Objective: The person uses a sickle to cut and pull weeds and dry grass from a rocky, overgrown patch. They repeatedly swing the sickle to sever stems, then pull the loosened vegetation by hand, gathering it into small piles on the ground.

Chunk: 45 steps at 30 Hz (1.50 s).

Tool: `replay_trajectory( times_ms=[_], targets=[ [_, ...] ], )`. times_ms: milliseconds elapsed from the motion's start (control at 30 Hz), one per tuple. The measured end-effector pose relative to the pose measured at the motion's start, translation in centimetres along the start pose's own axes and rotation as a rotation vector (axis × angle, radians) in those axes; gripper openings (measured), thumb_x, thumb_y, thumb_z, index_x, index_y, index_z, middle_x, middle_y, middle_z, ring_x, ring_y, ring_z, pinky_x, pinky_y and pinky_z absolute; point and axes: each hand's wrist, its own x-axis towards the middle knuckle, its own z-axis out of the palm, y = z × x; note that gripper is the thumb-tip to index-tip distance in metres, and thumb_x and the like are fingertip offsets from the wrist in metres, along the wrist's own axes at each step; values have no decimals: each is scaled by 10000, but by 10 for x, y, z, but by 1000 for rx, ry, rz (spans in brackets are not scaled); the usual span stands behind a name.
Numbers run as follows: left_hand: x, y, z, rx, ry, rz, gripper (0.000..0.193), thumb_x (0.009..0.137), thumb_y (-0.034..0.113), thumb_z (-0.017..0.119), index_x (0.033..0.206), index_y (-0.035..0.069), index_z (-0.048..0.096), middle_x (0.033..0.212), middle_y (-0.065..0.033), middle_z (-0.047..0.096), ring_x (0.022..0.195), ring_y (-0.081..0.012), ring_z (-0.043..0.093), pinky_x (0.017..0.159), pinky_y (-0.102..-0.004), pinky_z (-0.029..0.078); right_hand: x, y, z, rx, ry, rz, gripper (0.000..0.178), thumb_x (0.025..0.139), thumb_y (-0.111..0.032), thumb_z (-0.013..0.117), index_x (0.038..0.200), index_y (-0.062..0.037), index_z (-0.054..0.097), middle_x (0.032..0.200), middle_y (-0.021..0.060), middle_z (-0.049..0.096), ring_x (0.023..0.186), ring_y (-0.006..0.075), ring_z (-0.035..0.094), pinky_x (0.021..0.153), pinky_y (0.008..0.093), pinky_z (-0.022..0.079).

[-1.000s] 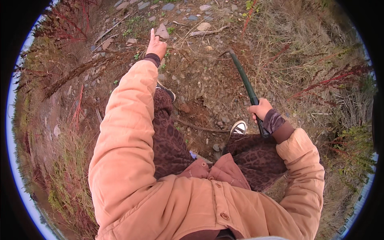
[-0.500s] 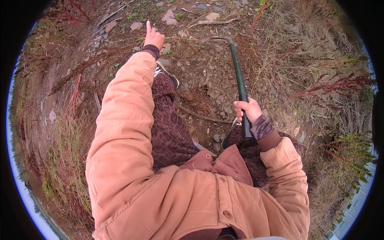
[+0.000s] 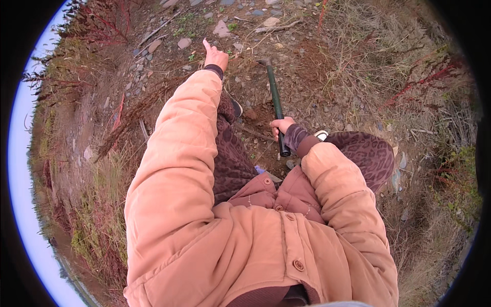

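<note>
We see no container anywhere on this stony slope, so we take the dark green digging tool (image 3: 276, 105) as our landmark. Its long axis runs almost straight up and down the picture, leaning slightly to the left at the far end — the metal head (image 3: 264, 62) points away from the person and rests on the bare reddish soil (image 3: 302, 56), while the butt of the handle ends just below the right hand (image 3: 281, 126). That hand is wrapped tightly round the lower part of the handle, fingers closed on it. The left hand (image 3: 215, 57) is stretched far out to the left of the tool head, holding nothing; its index finger is extended and the other fingers are curled in, and it hovers over loose ground near a flat grey stone (image 3: 222, 29) that lies beyond it. To the left of the handle we see a leg in leopard-print trousers (image 3: 230, 153) ending in a dark shoe (image 3: 236, 108); to the right of the handle, a bent knee in the same cloth, with the pale toe of another shoe (image 3: 321, 135) just beside the right wrist. The peach padded jacket (image 3: 245, 240) fills the lower picture and hides the ground beneath the body. Dry grass and red stems (image 3: 424, 82) stand well to the right of the tool. The shape of the tool head is too small and dim for us to make out — blade or pick, we cannot tell.
</note>
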Motion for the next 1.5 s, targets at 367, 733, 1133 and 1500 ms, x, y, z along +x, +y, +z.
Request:
replay_trajectory(
  times_ms=[367, 733, 1133, 1500],
  targets=[
    [-9, -82, 10, -26, -16, -125, 180, 754, 120, 502, 755, 156, 679, 809, -39, 645, 960, -228, 522, 908, -605, 193, -99, 38, -13, -49, -5, -17, 112, 766, -42, 565, 738, -18, 460, 542, 29, 447, 407, 109, 433, 355, 277, 362],
    [-64, -147, 15, -63, 22, -255, 167, 749, 110, 506, 748, 143, 670, 765, -23, 630, 915, -209, 520, 930, -635, 202, -94, 6, -15, 57, -6, -143, 117, 770, -66, 561, 766, -29, 449, 559, 16, 432, 425, 99, 421, 368, 270, 367],
    [-332, -369, 9, 290, -126, -998, 272, 814, 175, 453, 1000, 298, 608, 1004, -7, 585, 1038, -195, 470, 937, -601, 178, -99, 5, -22, 98, -175, 18, 194, 812, -99, 552, 697, -105, 396, 550, -34, 359, 416, 67, 358, 380, 237, 312],
    [-419, -380, 51, -213, -920, -1247, 616, 680, 227, 706, 1232, 306, 443, 1297, -22, 412, 1210, -266, 360, 985, -607, 145, -91, -1, -18, 133, -143, 32, 199, 825, -101, 525, 700, -108, 371, 542, -40, 341, 421, 63, 353, 384, 232, 311]
  ],
)
